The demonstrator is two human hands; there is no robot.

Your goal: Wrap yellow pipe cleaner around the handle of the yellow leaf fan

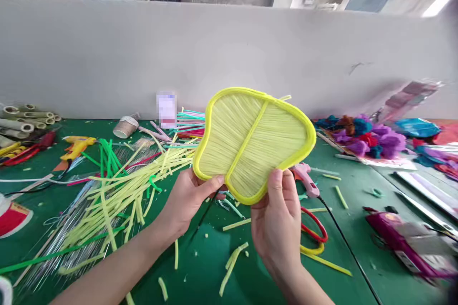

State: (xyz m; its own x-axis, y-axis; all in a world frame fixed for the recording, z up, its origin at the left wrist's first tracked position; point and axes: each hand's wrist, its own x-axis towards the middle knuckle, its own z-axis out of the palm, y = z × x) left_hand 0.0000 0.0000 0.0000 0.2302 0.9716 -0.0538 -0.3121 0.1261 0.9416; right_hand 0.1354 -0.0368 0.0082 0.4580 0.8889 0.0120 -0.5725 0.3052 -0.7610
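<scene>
I hold up a yellow heart-shaped fan [250, 140] with a bright yellow rim and a rib down its middle, above the green table [200, 252]. My left hand [188, 200] pinches its lower left edge, thumb on the front. My right hand [277, 221] grips the bottom right edge, thumb pressed on the rim. Both hands are closed on the fan.
A heap of yellow, green and clear strips [118, 190] lies at left, with a yellow glue gun [77, 145] and bamboo tubes [25, 121]. A pink glue gun [306, 176], red-handled scissors [315, 233], coloured fluffy material [365, 135] and a magenta tool [404, 240] lie at right. A grey partition [107, 57] stands behind.
</scene>
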